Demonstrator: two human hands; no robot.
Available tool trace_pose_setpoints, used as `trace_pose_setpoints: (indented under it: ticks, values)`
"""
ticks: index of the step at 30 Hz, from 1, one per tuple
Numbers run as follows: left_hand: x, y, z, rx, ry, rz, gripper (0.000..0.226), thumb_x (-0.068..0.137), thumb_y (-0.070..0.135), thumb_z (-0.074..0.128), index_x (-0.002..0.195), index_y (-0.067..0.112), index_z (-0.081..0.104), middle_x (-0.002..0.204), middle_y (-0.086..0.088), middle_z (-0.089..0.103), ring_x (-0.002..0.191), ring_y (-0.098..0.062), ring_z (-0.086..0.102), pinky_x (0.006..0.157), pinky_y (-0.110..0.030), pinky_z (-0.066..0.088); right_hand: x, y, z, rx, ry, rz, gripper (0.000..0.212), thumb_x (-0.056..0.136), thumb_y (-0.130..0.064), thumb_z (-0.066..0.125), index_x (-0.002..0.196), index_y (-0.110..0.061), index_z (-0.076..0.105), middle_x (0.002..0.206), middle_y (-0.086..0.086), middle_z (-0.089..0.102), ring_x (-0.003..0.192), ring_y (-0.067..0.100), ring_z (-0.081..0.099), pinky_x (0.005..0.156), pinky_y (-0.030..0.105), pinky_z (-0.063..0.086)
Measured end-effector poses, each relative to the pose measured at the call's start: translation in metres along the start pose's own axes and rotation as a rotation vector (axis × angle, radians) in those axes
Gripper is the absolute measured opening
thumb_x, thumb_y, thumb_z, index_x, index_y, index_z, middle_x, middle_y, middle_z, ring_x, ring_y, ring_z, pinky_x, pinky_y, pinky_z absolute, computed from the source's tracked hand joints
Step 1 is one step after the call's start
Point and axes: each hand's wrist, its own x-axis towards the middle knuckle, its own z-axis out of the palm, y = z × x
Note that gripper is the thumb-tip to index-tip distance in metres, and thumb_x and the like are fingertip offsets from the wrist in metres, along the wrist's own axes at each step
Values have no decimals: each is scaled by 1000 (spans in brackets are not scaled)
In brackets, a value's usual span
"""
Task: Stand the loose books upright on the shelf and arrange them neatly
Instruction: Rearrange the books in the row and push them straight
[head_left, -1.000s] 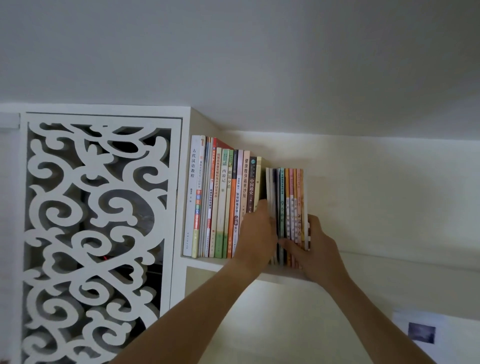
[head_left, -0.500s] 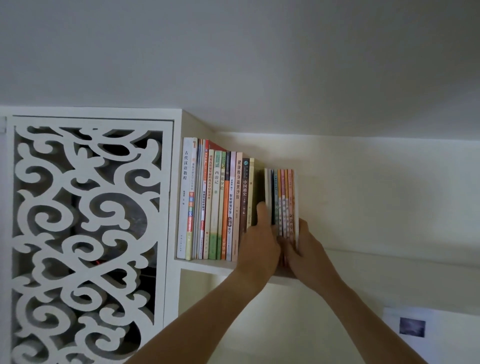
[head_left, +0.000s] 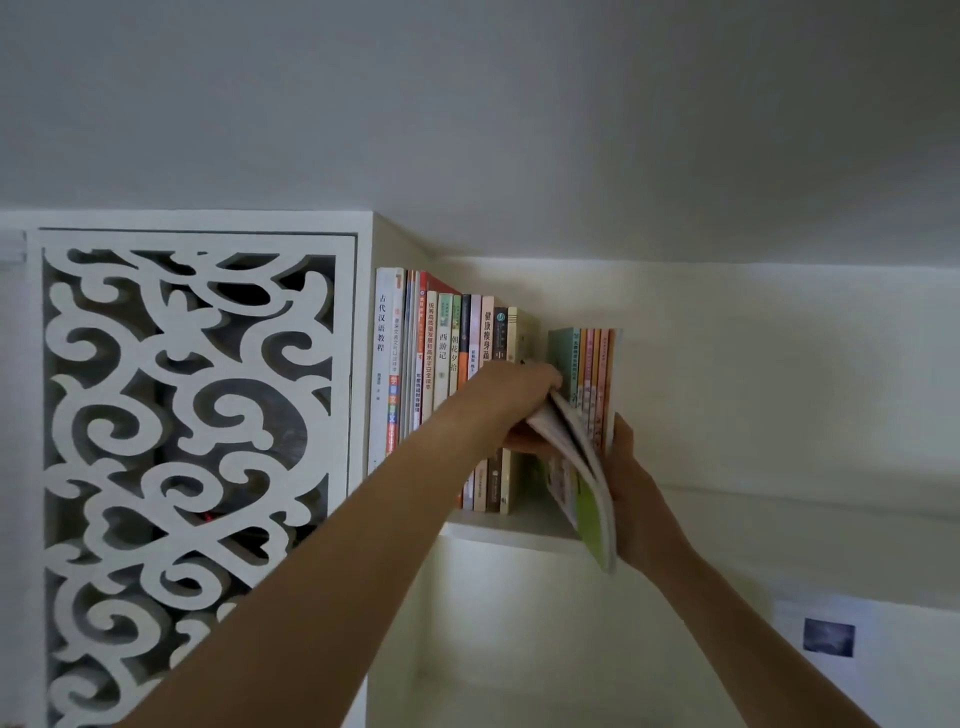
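Note:
A row of upright books (head_left: 441, 358) stands at the left of the white shelf (head_left: 498, 530), against the cabinet side. A smaller group of thin books (head_left: 595, 374) stands to its right, with a gap between. My left hand (head_left: 519, 395) grips several thin books (head_left: 576, 467) by their top edge; they tilt out of the shelf, lower ends sticking past the front edge. My right hand (head_left: 631, 499) lies against the right side of the thin books, fingers upward.
A white carved lattice panel (head_left: 187, 467) fills the cabinet front on the left. The ceiling is close above. The shelf runs on to the right along the wall. A paper with a dark picture (head_left: 828, 638) hangs at lower right.
My left hand has pulled several thin books from the left of the small group, tilting them outward over the shelf edge. A gap has opened between the two groups. My right hand still steadies the group.

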Motion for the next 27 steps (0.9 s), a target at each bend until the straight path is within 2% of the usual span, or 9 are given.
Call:
trace_pose_setpoints:
  ticks: [4, 7, 10, 13, 15, 18, 21, 24, 27]
  values:
    - [7, -24, 26, -155, 77, 120, 61, 105, 63, 28, 107, 18, 69, 105, -13, 75, 100, -28, 73, 96, -45, 58, 5, -4, 10, 314, 27, 114, 39, 110, -44, 26, 133, -26, 51, 87, -4, 78, 76, 8, 76, 59, 24, 59]
    - [4, -53, 29, -19, -77, 287, 24, 102, 24, 55, 124, 30, 63, 132, -3, 68, 120, -18, 63, 111, -48, 49, 11, 3, 15, 384, 68, 155, 27, 111, -40, 34, 112, -25, 57, 75, -7, 74, 66, -3, 71, 56, 15, 55]
    - [0, -85, 30, 594, -412, 486, 118, 89, 4, 72, 162, 34, -16, 170, -3, 12, 142, -23, 43, 112, -43, 49, 16, 19, 16, 383, 10, 140, 22, 106, -27, 55, 127, -25, 52, 103, -10, 68, 78, -19, 63, 66, 9, 54]
    - [0, -102, 36, 872, -344, 582, 140, 85, 7, 79, 149, 30, -44, 168, 6, -28, 159, -29, 7, 122, -44, 35, 10, 17, 13, 300, 81, 188, 37, 113, -40, 26, 114, -23, 59, 89, 7, 74, 71, 11, 75, 56, 26, 59]
    - [2, -104, 35, 898, -271, 653, 139, 84, 11, 82, 153, 21, -38, 167, 6, -31, 159, -24, -10, 127, -43, 24, 7, 8, 10, 204, 98, 170, 35, 112, -41, 32, 126, -23, 58, 104, 8, 74, 81, 15, 76, 62, 29, 60]
    - [7, -107, 34, 748, -87, 754, 113, 92, 22, 75, 164, 18, -10, 169, -11, 12, 146, -33, 40, 113, -42, 47, 8, 1, 6, -48, 97, 166, 72, 98, -32, 65, 155, -28, 21, 120, 0, 66, 95, 17, 69, 78, 40, 61]
    - [11, -104, 35, 458, 278, 818, 52, 102, 22, 62, 148, 14, 39, 128, -6, 61, 101, -15, 67, 86, -34, 63, 5, -16, 5, -29, 108, 182, 90, 93, -40, 70, 154, -39, 3, 127, 0, 65, 101, 27, 71, 84, 51, 62]
    - [17, -84, 36, 307, 630, 771, 26, 102, 26, 64, 122, 16, 49, 102, 9, 62, 75, -3, 64, 59, -14, 57, 5, -18, 5, -39, 117, 156, 87, 95, -37, 67, 155, -35, 4, 139, 5, 61, 105, 28, 72, 86, 49, 62]
    - [25, -54, 34, 212, 805, 700, 21, 102, 32, 64, 115, 18, 58, 89, 14, 61, 64, -2, 62, 53, -13, 50, 2, -16, 4, -59, 121, 147, 85, 95, -38, 67, 154, -37, 5, 145, 7, 57, 108, 29, 71, 86, 49, 62]
